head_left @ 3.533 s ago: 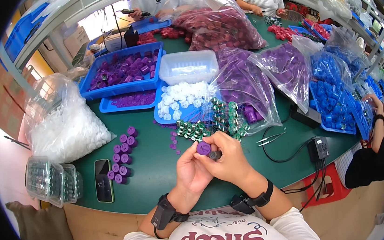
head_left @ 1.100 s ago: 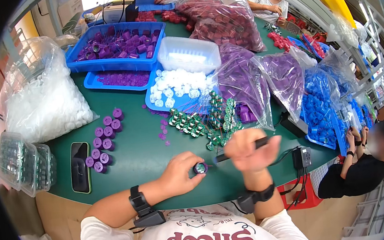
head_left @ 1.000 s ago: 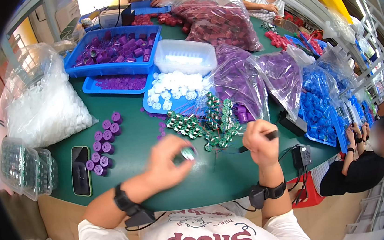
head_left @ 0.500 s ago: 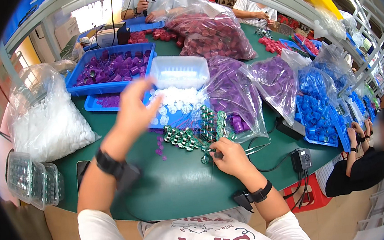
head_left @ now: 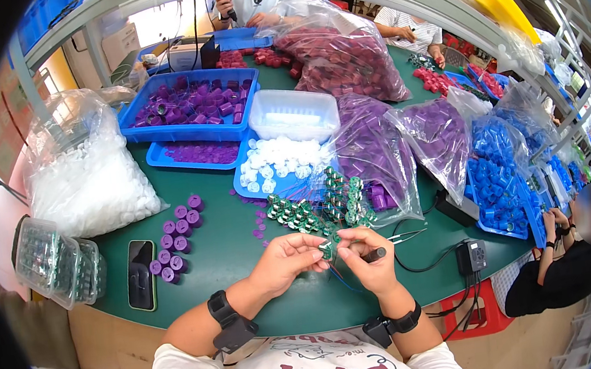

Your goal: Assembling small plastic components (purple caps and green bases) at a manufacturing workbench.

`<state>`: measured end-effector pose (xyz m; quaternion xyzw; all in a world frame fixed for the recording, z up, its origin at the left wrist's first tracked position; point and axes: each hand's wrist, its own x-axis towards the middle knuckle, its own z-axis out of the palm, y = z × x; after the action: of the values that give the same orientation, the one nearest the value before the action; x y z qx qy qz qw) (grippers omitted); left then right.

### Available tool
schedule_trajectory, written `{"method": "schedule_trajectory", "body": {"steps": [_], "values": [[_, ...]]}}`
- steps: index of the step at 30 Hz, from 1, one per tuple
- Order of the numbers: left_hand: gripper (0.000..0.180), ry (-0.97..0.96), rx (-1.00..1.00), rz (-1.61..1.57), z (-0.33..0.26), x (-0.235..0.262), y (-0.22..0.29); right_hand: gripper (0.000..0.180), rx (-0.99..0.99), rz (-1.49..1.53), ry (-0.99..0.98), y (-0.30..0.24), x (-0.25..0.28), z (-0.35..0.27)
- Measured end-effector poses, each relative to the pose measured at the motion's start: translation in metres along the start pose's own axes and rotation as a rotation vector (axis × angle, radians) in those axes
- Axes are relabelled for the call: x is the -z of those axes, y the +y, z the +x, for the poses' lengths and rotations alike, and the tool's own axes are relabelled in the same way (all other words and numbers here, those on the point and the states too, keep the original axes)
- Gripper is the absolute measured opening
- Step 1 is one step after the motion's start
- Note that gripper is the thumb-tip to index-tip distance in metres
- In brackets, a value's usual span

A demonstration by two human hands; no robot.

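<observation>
Both hands meet near the front middle of the green table. My left hand [head_left: 291,262] is closed, pinching a small green circuit board [head_left: 327,250] with thin wires trailing from it. Against that board, the fingertips of my right hand [head_left: 368,257] are pressed together. A dark-handled tool [head_left: 374,255] is tucked in the right hand; its working end is hidden. Just beyond the hands lies a pile of similar green boards [head_left: 298,213] with wires. Behind them, a blue tray [head_left: 248,182] holds clear white round pieces [head_left: 282,161].
Purple caps [head_left: 174,240] and a phone [head_left: 141,274] lie at left, beside a bag of white parts [head_left: 94,184]. Purple parts fill a blue bin [head_left: 192,127]. Bags of purple [head_left: 370,140] and red parts [head_left: 340,57] stand behind. Metal tweezers [head_left: 407,235] lie right. Co-workers sit around.
My left hand has come back from beside the white pieces to the front middle and now pinches the green board beside my right hand. Purple caps and the phone are now uncovered.
</observation>
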<state>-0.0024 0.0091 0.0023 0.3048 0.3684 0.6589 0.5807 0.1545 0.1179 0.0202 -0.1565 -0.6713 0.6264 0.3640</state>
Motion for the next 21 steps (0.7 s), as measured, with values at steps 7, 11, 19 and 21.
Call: {"method": "schedule_trajectory", "body": {"steps": [7, 11, 19, 21], "values": [[0.032, -0.078, 0.161, -0.362, -0.001, 0.003, -0.008, 0.018, 0.149, -0.157, -0.038, 0.008, -0.008, -0.001], [0.033, -0.029, 0.007, 0.250, 0.010, 0.005, 0.034, 0.014, 0.112, -0.138, 0.064, 0.006, 0.001, -0.005], [0.021, 0.542, 0.149, 1.887, 0.118, 0.082, 0.086, 0.006, -0.016, 0.110, 0.061, 0.013, 0.005, -0.007], [0.023, 0.566, 0.158, 1.872, 0.130, 0.092, 0.075, 0.005, -0.012, 0.123, 0.072, 0.010, 0.006, -0.006]]}}
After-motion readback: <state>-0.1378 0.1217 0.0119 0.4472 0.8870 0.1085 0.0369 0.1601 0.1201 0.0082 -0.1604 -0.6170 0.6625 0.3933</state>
